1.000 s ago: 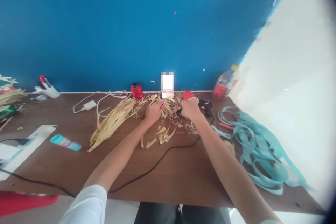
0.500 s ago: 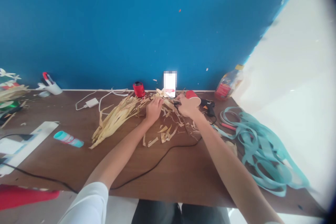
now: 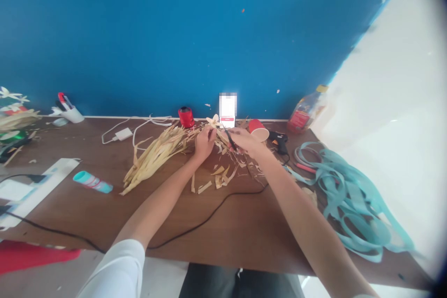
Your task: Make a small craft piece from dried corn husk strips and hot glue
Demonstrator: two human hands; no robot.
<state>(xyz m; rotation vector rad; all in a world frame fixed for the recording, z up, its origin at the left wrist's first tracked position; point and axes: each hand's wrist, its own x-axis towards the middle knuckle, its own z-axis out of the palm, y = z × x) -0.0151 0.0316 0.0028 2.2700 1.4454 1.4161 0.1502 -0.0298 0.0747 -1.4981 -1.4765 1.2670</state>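
Note:
My left hand (image 3: 205,143) is closed on a pale corn husk flower (image 3: 213,121), whose petals spread above the fingertips. Black-handled scissors (image 3: 230,139) are in my right hand (image 3: 245,141), their blades slanting up and left toward the flower. Beneath both hands lie scraps of dried husk (image 3: 220,178), some long, some tiny. A bundle of dried corn husks (image 3: 153,160) stretches out to the left of my left hand. Just behind the hands, a lit phone (image 3: 228,111) leans on the blue wall. What the left fingers pinch below the petals is hidden.
Right of my hands are a red paper cup (image 3: 259,130), a black glue gun (image 3: 279,141), a bottle (image 3: 303,114) and tangled teal ribbon (image 3: 349,195). Leftward are a red tin (image 3: 186,117), charger (image 3: 123,134), blue tube (image 3: 92,182) and power strip (image 3: 45,188). A black cord (image 3: 209,216) crosses the table.
My left hand has turned and raised the flower, so its petals now show clearly. The right hand has rotated, and the scissors now point up and left beside it.

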